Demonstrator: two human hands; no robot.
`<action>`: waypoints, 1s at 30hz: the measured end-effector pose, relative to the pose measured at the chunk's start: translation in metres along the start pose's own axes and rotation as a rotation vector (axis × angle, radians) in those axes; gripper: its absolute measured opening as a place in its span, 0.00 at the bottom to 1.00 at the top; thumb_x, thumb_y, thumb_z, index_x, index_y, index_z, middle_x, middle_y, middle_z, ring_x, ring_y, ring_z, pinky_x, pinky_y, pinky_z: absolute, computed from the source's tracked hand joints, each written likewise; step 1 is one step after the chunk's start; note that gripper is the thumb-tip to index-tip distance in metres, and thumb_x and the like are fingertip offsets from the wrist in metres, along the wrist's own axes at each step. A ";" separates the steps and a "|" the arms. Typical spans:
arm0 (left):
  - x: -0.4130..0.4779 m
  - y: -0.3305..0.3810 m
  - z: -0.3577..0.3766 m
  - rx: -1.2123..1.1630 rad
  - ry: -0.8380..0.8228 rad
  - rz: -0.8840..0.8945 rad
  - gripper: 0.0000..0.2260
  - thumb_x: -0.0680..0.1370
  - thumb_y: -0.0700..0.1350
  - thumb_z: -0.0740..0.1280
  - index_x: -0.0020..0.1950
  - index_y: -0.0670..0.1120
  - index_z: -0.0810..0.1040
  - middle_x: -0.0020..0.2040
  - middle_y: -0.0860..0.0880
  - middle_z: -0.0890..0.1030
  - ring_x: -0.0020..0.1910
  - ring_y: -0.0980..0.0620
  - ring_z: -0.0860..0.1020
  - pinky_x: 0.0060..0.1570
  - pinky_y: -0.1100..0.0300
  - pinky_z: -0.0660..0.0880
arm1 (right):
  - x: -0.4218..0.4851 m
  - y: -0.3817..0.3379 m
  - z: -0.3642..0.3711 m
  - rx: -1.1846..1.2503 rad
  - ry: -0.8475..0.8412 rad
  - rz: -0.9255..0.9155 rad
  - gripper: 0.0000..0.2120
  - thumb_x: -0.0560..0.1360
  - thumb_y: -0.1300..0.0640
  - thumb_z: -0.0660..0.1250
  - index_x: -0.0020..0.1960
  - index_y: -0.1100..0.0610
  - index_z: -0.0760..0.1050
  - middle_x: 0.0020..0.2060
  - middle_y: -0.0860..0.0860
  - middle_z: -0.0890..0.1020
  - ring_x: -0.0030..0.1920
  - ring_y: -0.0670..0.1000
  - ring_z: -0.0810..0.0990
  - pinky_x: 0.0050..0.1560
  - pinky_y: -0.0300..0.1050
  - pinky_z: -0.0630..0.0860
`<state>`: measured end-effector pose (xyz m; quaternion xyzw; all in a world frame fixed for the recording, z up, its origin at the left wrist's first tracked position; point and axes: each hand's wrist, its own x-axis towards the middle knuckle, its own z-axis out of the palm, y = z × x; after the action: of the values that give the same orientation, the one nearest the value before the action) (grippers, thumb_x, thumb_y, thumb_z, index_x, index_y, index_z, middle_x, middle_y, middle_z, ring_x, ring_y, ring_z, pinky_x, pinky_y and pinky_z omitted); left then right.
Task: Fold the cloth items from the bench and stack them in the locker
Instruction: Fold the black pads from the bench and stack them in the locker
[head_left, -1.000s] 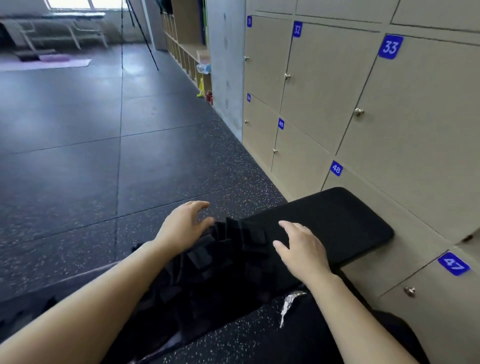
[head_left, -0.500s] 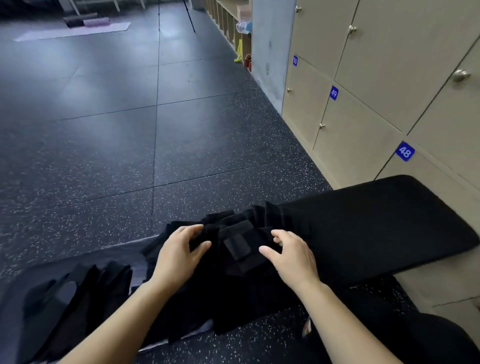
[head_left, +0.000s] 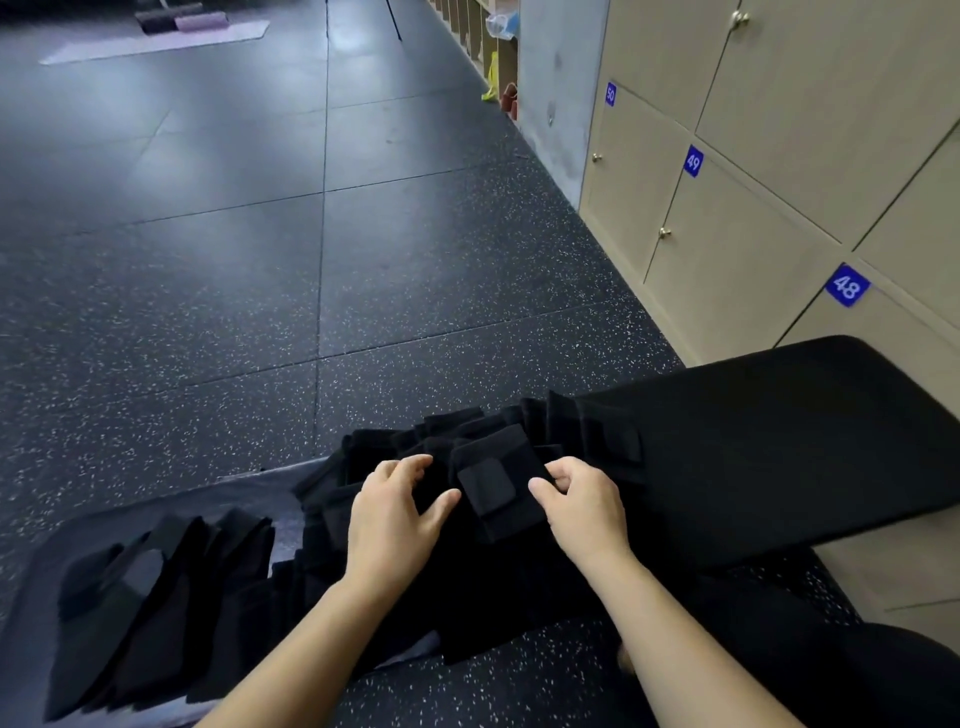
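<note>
Row of black cloths (head_left: 171, 597) at 8 o'clock, untouched. Left hand (head_left: 395, 514), fingers spread and loose, rests on the pile (head_left: 467, 582) at 6 o'clock. Top cloth (head_left: 498, 488) lies at that hand's 3 o'clock; right hand (head_left: 587, 504) pinches its right edge. Bench (head_left: 779, 447) at 4 o'clock; lockers (head_left: 727, 270) at 1 o'clock, closed. Step, as judged: singling out one piece. Next: lift it clear, then fold.

Dark rubber floor (head_left: 208, 260) tiles flecked with pale specks fill most of the view. Far off at the top left lies a pale purple mat (head_left: 156, 44) with rolled mats (head_left: 182, 18) on it. A grey concrete pillar (head_left: 556, 78) stands beside wooden open shelves (head_left: 467, 21), with a yellow thing (head_left: 491, 83) and a red thing (head_left: 510, 96) at their base.
</note>
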<state>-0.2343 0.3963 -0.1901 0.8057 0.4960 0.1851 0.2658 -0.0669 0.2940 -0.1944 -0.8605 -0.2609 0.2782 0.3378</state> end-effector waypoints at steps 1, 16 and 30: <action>0.000 0.000 0.002 -0.002 -0.003 -0.012 0.24 0.72 0.53 0.75 0.65 0.48 0.77 0.55 0.50 0.79 0.56 0.52 0.78 0.57 0.55 0.74 | -0.001 -0.001 -0.002 0.018 0.004 0.011 0.07 0.73 0.52 0.68 0.49 0.53 0.79 0.38 0.45 0.81 0.40 0.46 0.79 0.45 0.46 0.78; 0.008 0.013 0.008 -0.157 -0.107 -0.102 0.26 0.75 0.44 0.71 0.71 0.41 0.71 0.65 0.47 0.78 0.62 0.53 0.76 0.63 0.64 0.67 | -0.009 -0.013 0.008 0.171 -0.104 0.108 0.15 0.64 0.48 0.70 0.49 0.53 0.78 0.43 0.49 0.84 0.43 0.52 0.82 0.45 0.52 0.80; 0.000 0.035 0.044 -0.168 -0.182 -0.207 0.18 0.76 0.49 0.70 0.62 0.43 0.79 0.57 0.48 0.83 0.59 0.50 0.80 0.61 0.53 0.75 | 0.001 0.011 -0.005 0.179 -0.126 0.195 0.30 0.71 0.43 0.65 0.70 0.52 0.66 0.63 0.52 0.75 0.64 0.56 0.73 0.64 0.56 0.71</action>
<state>-0.1855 0.3727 -0.2037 0.7385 0.5330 0.1239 0.3939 -0.0598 0.2856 -0.1994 -0.8290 -0.1709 0.3854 0.3673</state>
